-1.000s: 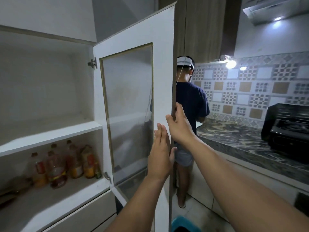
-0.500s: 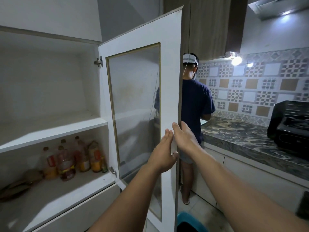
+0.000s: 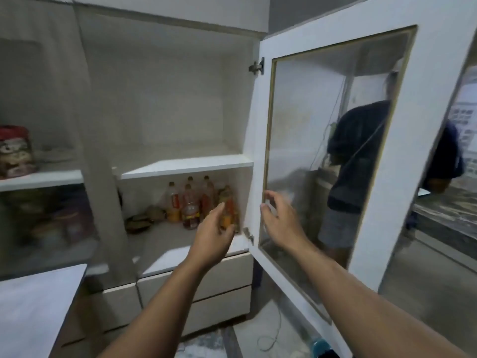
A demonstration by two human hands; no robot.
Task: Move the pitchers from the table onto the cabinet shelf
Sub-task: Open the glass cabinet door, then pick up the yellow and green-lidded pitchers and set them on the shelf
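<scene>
The white cabinet stands wide open, its glass-paned door (image 3: 382, 208) swung out to the right. The upper shelf (image 3: 185, 165) is bare. My left hand (image 3: 214, 236) hangs in front of the lower shelf with fingers loosely apart, holding nothing. My right hand (image 3: 280, 220) hovers just in front of the door's glass near the hinge side, fingers spread and empty. No pitcher shows in this view. A corner of the white table (image 3: 36, 301) lies at the lower left.
Several bottles (image 3: 191, 205) of amber liquid stand on the lower shelf (image 3: 167, 241), with a dark object beside them. A red jar (image 3: 15, 151) sits behind the shut left door. Another person (image 3: 361, 161) stands behind the open door. Drawers (image 3: 206, 285) sit below.
Both hands have let go of the door's edge and drawn back toward the cabinet opening. The door has swung further open, and my view has turned left.
</scene>
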